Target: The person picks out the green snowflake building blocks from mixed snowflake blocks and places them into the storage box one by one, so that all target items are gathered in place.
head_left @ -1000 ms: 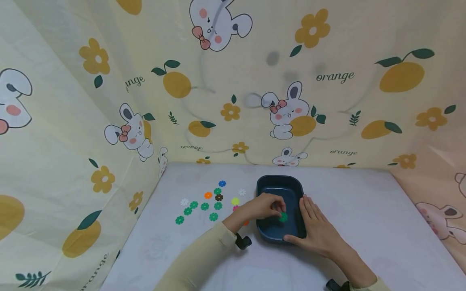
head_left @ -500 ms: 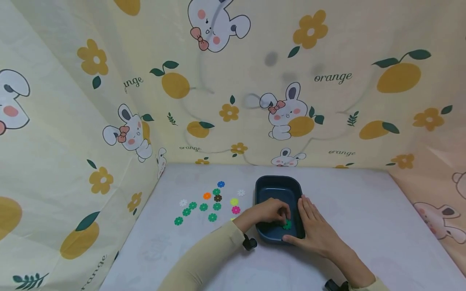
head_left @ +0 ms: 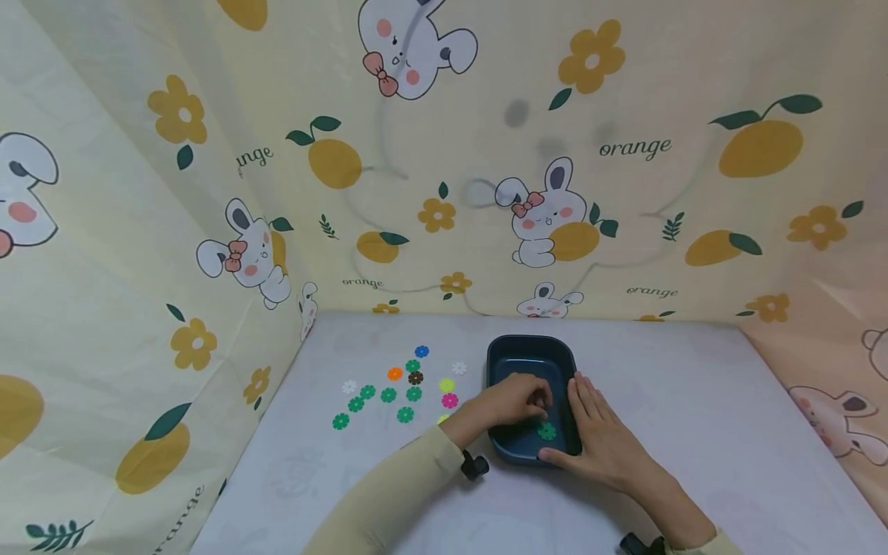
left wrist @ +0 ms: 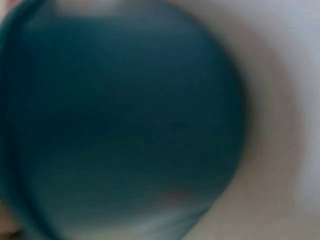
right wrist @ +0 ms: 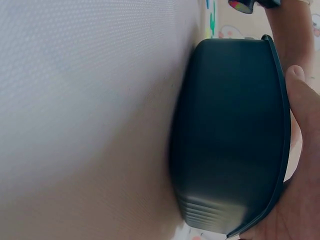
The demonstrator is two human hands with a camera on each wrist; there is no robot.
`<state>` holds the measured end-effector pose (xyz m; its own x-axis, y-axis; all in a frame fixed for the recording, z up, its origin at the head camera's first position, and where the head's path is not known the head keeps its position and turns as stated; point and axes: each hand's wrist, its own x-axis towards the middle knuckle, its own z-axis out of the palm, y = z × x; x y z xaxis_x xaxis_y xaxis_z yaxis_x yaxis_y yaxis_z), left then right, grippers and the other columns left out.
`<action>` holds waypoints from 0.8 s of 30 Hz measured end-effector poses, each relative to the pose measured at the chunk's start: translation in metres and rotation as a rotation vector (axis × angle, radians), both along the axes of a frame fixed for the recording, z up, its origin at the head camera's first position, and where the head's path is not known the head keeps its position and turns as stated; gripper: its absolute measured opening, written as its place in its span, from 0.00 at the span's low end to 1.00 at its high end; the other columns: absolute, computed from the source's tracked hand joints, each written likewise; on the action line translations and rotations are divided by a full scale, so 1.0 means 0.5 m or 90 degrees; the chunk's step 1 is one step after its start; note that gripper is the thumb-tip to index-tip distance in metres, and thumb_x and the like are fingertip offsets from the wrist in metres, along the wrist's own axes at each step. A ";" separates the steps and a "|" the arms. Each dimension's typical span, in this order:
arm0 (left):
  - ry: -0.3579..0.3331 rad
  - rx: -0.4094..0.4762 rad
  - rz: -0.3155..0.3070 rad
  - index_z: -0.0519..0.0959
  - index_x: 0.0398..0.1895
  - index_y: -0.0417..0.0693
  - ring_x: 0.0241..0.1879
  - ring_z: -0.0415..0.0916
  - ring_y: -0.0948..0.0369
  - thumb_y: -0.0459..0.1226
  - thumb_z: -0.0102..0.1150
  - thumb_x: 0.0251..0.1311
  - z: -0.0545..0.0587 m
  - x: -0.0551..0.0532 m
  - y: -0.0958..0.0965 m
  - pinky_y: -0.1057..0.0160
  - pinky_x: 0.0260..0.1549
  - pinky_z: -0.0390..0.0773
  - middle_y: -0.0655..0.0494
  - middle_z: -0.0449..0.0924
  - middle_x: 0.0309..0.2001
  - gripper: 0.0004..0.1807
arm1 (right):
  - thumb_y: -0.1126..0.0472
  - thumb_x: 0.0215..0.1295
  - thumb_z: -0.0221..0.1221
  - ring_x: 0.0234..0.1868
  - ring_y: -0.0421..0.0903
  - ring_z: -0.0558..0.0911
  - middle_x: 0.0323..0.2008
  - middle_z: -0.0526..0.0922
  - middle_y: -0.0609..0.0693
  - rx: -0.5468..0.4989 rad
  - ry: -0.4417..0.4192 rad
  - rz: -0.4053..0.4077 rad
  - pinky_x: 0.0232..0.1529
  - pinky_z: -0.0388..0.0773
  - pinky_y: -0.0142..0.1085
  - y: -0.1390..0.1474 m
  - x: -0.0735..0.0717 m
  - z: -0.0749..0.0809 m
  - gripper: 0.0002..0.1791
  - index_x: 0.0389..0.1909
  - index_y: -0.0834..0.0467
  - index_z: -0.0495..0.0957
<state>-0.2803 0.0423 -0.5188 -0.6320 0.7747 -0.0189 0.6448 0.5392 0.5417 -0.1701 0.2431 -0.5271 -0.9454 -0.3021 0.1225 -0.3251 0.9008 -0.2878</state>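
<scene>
A dark blue rectangular tray [head_left: 506, 447] stands on the table; its outer wall [right wrist: 230, 125] fills the right wrist view. Inside it, near the front right, lies a green flower-shaped disc [head_left: 546, 431]. My left hand [head_left: 515, 399] reaches into the tray from the left, its fingers loosely bent just above the disc and apart from it. My right hand [head_left: 607, 443] lies along the tray's right side with straight fingers, the thumb [right wrist: 296, 75] over the rim. The left wrist view shows only the blurred tray close up.
Left of the tray, several flower-shaped discs lie scattered on the white table [head_left: 291, 470]: green [head_left: 405, 415], blue [head_left: 422, 351], orange [head_left: 395, 374], brown [head_left: 415, 378], pink [head_left: 449, 401], yellow [head_left: 447, 385] and white. A patterned cloth [head_left: 444, 254] hangs behind.
My left hand has moved lower and right inside the tray, let go of the green disc on its floor, and risen slightly. My right hand has stayed at the tray's side.
</scene>
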 end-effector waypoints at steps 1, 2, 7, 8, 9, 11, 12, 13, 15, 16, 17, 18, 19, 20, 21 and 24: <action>0.010 0.009 0.011 0.84 0.48 0.51 0.37 0.75 0.72 0.38 0.70 0.72 0.005 -0.002 -0.006 0.78 0.41 0.75 0.64 0.82 0.39 0.06 | 0.21 0.59 0.64 0.84 0.69 0.51 0.84 0.49 0.71 -0.001 0.001 -0.001 0.79 0.54 0.64 0.000 -0.001 0.000 0.72 0.82 0.74 0.51; 0.014 0.022 0.020 0.84 0.48 0.52 0.38 0.75 0.72 0.39 0.69 0.73 0.010 -0.004 -0.013 0.78 0.41 0.75 0.64 0.82 0.40 0.06 | 0.21 0.59 0.64 0.84 0.69 0.51 0.84 0.49 0.71 -0.001 0.002 -0.002 0.79 0.54 0.64 0.000 -0.002 0.001 0.72 0.82 0.74 0.51; -0.029 0.103 0.080 0.84 0.49 0.52 0.39 0.77 0.71 0.39 0.68 0.74 0.032 -0.014 -0.082 0.74 0.42 0.78 0.64 0.83 0.42 0.06 | 0.20 0.58 0.64 0.84 0.69 0.51 0.84 0.48 0.71 -0.001 -0.001 -0.005 0.79 0.55 0.65 0.002 -0.004 -0.005 0.73 0.82 0.74 0.51; -0.040 0.119 0.094 0.84 0.49 0.52 0.39 0.77 0.71 0.39 0.68 0.74 0.034 -0.016 -0.101 0.73 0.42 0.79 0.64 0.83 0.42 0.06 | 0.20 0.58 0.64 0.84 0.69 0.51 0.84 0.48 0.71 0.000 -0.005 -0.005 0.78 0.55 0.65 0.002 -0.004 -0.006 0.73 0.82 0.74 0.51; -0.047 0.131 0.109 0.84 0.49 0.52 0.40 0.77 0.70 0.40 0.68 0.74 0.036 -0.017 -0.119 0.72 0.42 0.79 0.64 0.83 0.42 0.06 | 0.20 0.58 0.64 0.84 0.69 0.51 0.84 0.48 0.70 0.000 -0.010 -0.005 0.78 0.55 0.65 0.002 -0.003 -0.007 0.73 0.82 0.73 0.50; -0.058 0.151 0.140 0.84 0.50 0.52 0.40 0.78 0.68 0.40 0.68 0.74 0.039 -0.020 -0.158 0.70 0.43 0.81 0.64 0.83 0.42 0.07 | 0.20 0.58 0.63 0.84 0.69 0.50 0.84 0.47 0.70 -0.001 -0.018 -0.008 0.78 0.55 0.66 0.001 -0.002 -0.009 0.73 0.82 0.73 0.50; -0.059 0.159 0.155 0.84 0.50 0.52 0.41 0.79 0.66 0.41 0.68 0.74 0.041 -0.022 -0.177 0.68 0.44 0.81 0.63 0.83 0.42 0.07 | 0.20 0.58 0.64 0.84 0.68 0.50 0.84 0.46 0.70 -0.003 -0.021 -0.010 0.78 0.55 0.66 0.000 -0.001 -0.008 0.73 0.82 0.73 0.50; -0.060 0.164 0.168 0.84 0.50 0.51 0.41 0.79 0.65 0.41 0.68 0.74 0.044 -0.025 -0.196 0.66 0.45 0.81 0.62 0.83 0.42 0.08 | 0.19 0.57 0.64 0.85 0.68 0.49 0.85 0.46 0.69 -0.005 -0.024 -0.013 0.79 0.54 0.66 0.000 0.000 -0.007 0.74 0.83 0.72 0.49; -0.065 0.164 0.199 0.84 0.52 0.50 0.43 0.80 0.62 0.43 0.68 0.74 0.047 -0.029 -0.233 0.64 0.46 0.82 0.61 0.83 0.43 0.10 | 0.19 0.57 0.64 0.85 0.67 0.48 0.85 0.46 0.69 -0.010 -0.025 -0.016 0.79 0.53 0.66 0.000 0.001 -0.005 0.74 0.83 0.72 0.49; -0.068 0.163 0.214 0.84 0.53 0.48 0.43 0.80 0.61 0.43 0.68 0.74 0.047 -0.030 -0.252 0.63 0.46 0.82 0.60 0.84 0.43 0.11 | 0.19 0.57 0.64 0.85 0.67 0.47 0.85 0.45 0.69 -0.012 -0.025 -0.016 0.79 0.53 0.65 0.000 0.002 -0.004 0.74 0.83 0.72 0.49; -0.068 0.155 0.230 0.84 0.53 0.47 0.44 0.80 0.61 0.43 0.68 0.74 0.046 -0.032 -0.271 0.62 0.46 0.82 0.59 0.84 0.43 0.13 | 0.20 0.57 0.64 0.85 0.67 0.48 0.85 0.46 0.69 -0.015 -0.021 -0.014 0.79 0.53 0.65 -0.001 0.002 -0.004 0.73 0.83 0.72 0.49; -0.070 0.146 0.246 0.84 0.54 0.46 0.43 0.80 0.60 0.44 0.68 0.74 0.043 -0.032 -0.289 0.61 0.45 0.82 0.59 0.83 0.43 0.14 | 0.20 0.58 0.64 0.85 0.67 0.48 0.85 0.46 0.69 -0.017 -0.018 -0.012 0.79 0.53 0.65 -0.002 0.002 -0.004 0.73 0.83 0.72 0.49; -0.076 0.136 0.263 0.83 0.55 0.44 0.43 0.80 0.60 0.44 0.68 0.74 0.040 -0.032 -0.307 0.61 0.45 0.82 0.59 0.83 0.42 0.15 | 0.20 0.58 0.64 0.85 0.67 0.48 0.85 0.45 0.69 -0.019 -0.021 -0.010 0.80 0.53 0.64 -0.002 0.002 -0.004 0.73 0.83 0.72 0.49; -0.077 0.124 0.279 0.83 0.55 0.44 0.43 0.79 0.60 0.44 0.68 0.74 0.035 -0.033 -0.324 0.61 0.44 0.82 0.59 0.83 0.42 0.15 | 0.20 0.58 0.63 0.85 0.66 0.48 0.85 0.45 0.68 -0.018 -0.021 -0.009 0.80 0.53 0.64 -0.003 0.001 -0.005 0.73 0.83 0.72 0.48; -0.079 0.115 0.294 0.83 0.55 0.43 0.42 0.79 0.60 0.43 0.68 0.74 0.030 -0.033 -0.339 0.61 0.44 0.81 0.58 0.83 0.42 0.15 | 0.20 0.58 0.63 0.85 0.66 0.48 0.85 0.45 0.68 -0.019 -0.021 -0.008 0.80 0.52 0.63 -0.003 0.001 -0.006 0.73 0.83 0.72 0.48; -0.087 0.097 0.329 0.83 0.53 0.42 0.40 0.78 0.59 0.41 0.69 0.73 0.015 -0.031 -0.378 0.61 0.41 0.80 0.56 0.82 0.40 0.14 | 0.20 0.58 0.63 0.85 0.66 0.47 0.85 0.44 0.68 -0.016 -0.020 -0.007 0.81 0.52 0.62 -0.003 -0.001 -0.007 0.74 0.83 0.72 0.48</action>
